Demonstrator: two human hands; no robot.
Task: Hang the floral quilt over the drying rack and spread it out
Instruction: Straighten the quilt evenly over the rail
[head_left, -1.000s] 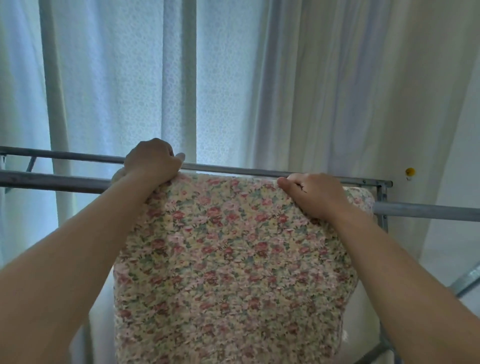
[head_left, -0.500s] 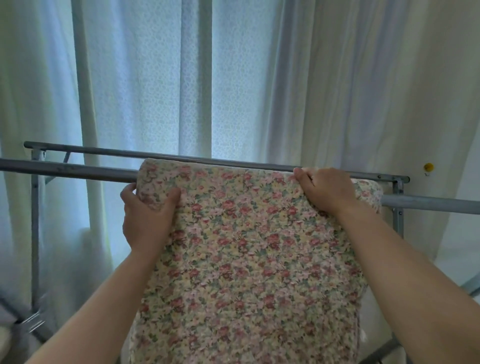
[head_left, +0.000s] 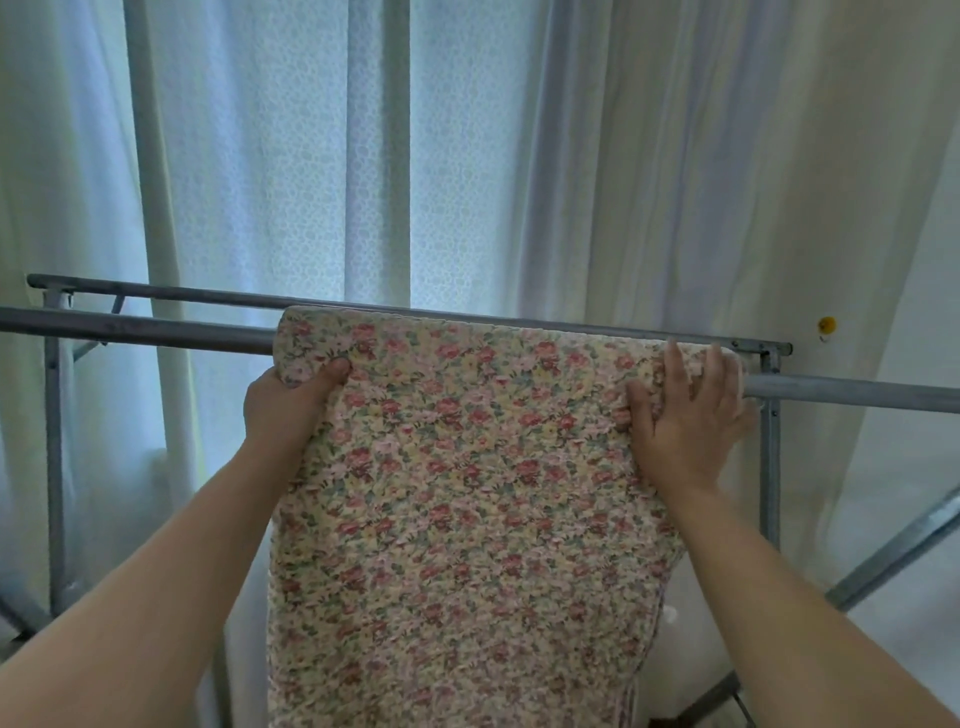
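Quilt on the rack was what I saw from the head camera: the floral quilt lay draped over the near rail of the drying rack, its top rounded over that rail just in front of the thinner far rail. It hung toward me as a narrow panel and ran out of the bottom of the frame. It covered only the middle of the rail, with bare grey tube showing to the left and right. The left hand gripped the quilt's upper left edge just below the rail, thumb on the front face and fingers hidden behind the fabric. The right hand lay open on the upper right corner, fingers straight and spread up to the rail, thumb pressed into a small pucker of cloth. Pale curtains hung behind the rack, lit from behind. On the far right I noted a small yellow knob on the wall.
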